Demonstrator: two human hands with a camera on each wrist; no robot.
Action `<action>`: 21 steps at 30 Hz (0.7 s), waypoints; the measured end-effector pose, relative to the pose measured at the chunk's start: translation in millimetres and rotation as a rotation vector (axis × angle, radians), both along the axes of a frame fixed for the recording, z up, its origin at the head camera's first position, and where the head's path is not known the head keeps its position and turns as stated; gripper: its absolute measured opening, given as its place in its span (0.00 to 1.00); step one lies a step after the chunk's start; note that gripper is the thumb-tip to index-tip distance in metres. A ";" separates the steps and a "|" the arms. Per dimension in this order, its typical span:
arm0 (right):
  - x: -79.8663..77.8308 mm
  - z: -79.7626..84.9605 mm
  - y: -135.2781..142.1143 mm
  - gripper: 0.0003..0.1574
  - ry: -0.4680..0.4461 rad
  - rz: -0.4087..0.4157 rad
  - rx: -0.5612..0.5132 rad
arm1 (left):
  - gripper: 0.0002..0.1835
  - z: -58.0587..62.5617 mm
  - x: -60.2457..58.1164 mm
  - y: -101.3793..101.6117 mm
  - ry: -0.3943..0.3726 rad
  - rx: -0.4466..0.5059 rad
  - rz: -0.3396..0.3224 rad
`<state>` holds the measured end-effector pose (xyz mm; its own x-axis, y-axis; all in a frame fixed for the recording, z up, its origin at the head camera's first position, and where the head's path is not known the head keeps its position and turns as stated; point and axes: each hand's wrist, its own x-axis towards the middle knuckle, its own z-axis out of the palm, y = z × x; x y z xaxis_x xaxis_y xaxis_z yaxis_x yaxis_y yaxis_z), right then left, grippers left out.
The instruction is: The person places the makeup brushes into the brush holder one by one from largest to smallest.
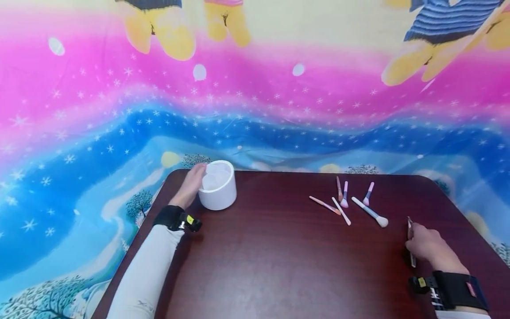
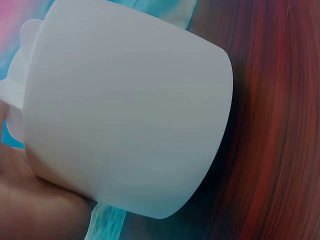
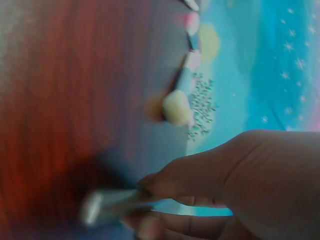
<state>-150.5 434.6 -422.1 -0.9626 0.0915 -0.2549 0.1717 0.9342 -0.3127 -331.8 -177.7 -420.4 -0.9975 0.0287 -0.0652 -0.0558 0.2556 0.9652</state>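
Cup [image 1: 223, 198] and slim piece [image 3: 102, 207] at opposite sides of the table [image 1: 279, 266]. The left hand [image 1: 193, 179] grips the cup's rim at the far left, its fingertips partly hidden; the right hand [image 1: 430, 243] pinches the piece between thumb and fingers, right of the brushes [image 1: 368, 211]. The cup is probably light, stiff and smooth, best held by rim or wall. The piece, blurred, seems rigid, perhaps slippery; its edges suit a pinch.

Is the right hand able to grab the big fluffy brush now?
Probably not yet: the right hand pinches a slim object, though the way to the big fluffy brush looks free.
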 end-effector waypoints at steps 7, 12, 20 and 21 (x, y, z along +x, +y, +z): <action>-2.0 24.2 -10.7 0.21 0.231 -0.054 0.008 | 0.32 -5.8 3.3 65.6 -0.017 0.072 -0.091; -14.3 53.0 -44.5 0.19 0.562 -0.016 -0.025 | 0.29 -1.4 8.3 104.6 -0.063 0.040 -0.197; -51.6 103.8 -135.2 0.16 0.806 0.078 -0.280 | 0.26 8.5 18.2 145.9 -0.066 -0.012 -0.296; -56.6 107.1 -146.0 0.16 0.806 0.098 -0.326 | 0.25 9.0 19.5 150.8 -0.054 -0.012 -0.284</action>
